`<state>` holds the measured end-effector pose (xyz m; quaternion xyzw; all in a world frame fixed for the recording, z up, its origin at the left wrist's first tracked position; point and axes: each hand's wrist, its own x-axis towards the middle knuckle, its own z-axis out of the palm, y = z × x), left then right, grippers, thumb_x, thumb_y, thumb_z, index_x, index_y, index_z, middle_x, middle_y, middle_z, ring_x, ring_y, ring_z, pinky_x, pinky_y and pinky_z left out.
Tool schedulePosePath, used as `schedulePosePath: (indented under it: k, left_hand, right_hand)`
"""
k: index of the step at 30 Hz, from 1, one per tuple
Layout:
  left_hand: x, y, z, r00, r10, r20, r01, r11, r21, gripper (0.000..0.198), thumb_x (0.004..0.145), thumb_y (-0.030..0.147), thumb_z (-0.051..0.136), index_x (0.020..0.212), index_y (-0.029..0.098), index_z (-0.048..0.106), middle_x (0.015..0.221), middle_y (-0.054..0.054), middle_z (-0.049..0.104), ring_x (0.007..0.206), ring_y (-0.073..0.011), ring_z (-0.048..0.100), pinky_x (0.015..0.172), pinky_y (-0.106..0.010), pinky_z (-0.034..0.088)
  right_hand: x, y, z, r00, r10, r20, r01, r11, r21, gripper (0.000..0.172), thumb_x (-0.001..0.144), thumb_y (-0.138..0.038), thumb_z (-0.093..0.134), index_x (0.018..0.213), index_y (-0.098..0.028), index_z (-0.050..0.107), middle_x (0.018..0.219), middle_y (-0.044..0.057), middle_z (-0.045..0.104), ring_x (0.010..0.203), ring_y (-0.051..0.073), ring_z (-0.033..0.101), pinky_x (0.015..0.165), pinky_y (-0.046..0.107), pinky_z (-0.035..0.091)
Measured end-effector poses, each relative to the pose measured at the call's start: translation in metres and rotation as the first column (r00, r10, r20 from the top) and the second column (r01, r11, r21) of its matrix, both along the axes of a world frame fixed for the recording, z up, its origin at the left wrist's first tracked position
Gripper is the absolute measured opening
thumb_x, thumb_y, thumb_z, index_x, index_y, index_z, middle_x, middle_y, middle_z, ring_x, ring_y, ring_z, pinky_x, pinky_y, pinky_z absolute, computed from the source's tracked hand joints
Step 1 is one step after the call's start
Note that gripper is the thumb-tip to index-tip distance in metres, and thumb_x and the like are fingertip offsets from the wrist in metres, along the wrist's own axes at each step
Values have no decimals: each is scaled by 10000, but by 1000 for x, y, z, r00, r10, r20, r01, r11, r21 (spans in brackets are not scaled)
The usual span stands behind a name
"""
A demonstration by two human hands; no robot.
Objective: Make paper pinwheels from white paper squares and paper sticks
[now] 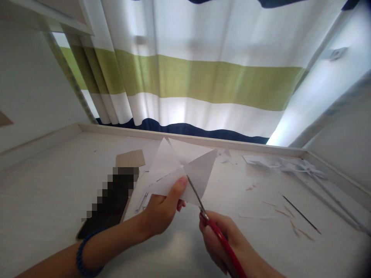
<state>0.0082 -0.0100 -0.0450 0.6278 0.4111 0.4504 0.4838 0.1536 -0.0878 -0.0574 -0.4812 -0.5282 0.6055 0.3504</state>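
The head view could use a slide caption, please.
Left hand holding white paper, right hand holding red-handled scissors against it.

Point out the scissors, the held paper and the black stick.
Scissors (216, 228), head view: on the red handle.
Held paper (199, 170), head view: right flap.
Black stick (301, 214), head view: middle of its shaft.

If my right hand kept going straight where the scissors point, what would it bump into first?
Probably the white paper: the red scissors in your right hand already reach it. Your left thumb looks very close too, but depth is hard to judge.
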Motion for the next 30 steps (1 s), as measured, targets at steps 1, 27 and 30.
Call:
schedulePosePath:
  k: [1, 27, 30]
  left_hand:
    - [0, 0, -1, 1000, -4, 11, 4, 1000, 0, 418, 829, 384, 409, 475, 164, 440, 406, 38, 452, 390, -71, 450, 398, -166, 371]
    - [-1, -3, -6, 999, 4, -39, -6, 999, -45, 474, 827, 444, 404, 448, 168, 474, 410, 33, 460, 401, -79, 433, 429, -185, 368]
    - [-2, -3, -5, 999, 5, -50, -7, 999, -45, 472, 831, 434, 402, 448, 168, 476, 410, 34, 459, 407, -81, 436, 439, -186, 372]
  right_hand:
    - [0, 0, 1, 1000, 10, -12, -10, 1000, 11, 296, 823, -432, 480, 682, -187, 391, 478, -94, 308, 392, 31, 276, 353, 151, 232]
    - [2, -2, 2, 995, 53, -78, -57, 997, -46, 364, 787, -548, 454, 758, -190, 398, 562, -84, 294, 441, 39, 246, 380, 160, 226]
    - [2, -1, 4, 996, 52, -68, -55, 998, -37, 371, 786, -552, 451, 738, -189, 389, 568, -80, 294, 452, 41, 242, 383, 163, 216]
